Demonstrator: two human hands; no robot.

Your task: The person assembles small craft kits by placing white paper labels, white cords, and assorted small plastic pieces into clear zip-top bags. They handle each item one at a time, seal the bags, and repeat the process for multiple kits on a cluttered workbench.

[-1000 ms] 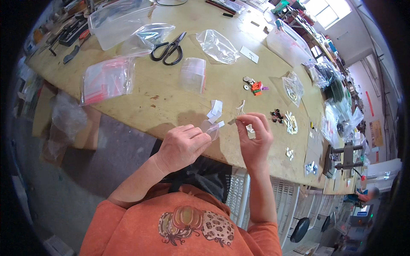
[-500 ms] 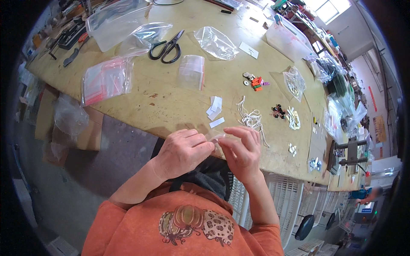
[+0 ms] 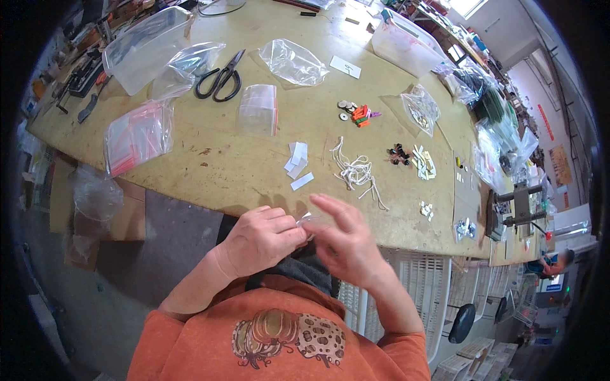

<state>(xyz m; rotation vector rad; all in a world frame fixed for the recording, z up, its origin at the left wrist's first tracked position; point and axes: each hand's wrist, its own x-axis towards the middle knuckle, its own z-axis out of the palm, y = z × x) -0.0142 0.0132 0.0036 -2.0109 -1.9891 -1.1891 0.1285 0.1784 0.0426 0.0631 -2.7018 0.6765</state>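
Close to the table's front edge, my left hand is closed on a small clear plastic bag, pinched between thumb and fingers. Only a crumpled, shiny part of the bag shows past the fingertips. My right hand is beside it, somewhat blurred, its upper fingers stretched away from the thumb side. One of its lower fingertips meets the bag. Just beyond the hands are small white paper slips, one lying apart. A tangle of white cord lies to their right.
Black-handled scissors, flat zip bags and a pack of red-edged bags lie to the left. Rightward are orange and green pieces, dark clips, and pale strips. Plastic bins stand farther back.
The right hand has shifted down and its fingers have spread from the bag. The left hand keeps its pinch. The whole view has shifted, with table items appearing farther left.
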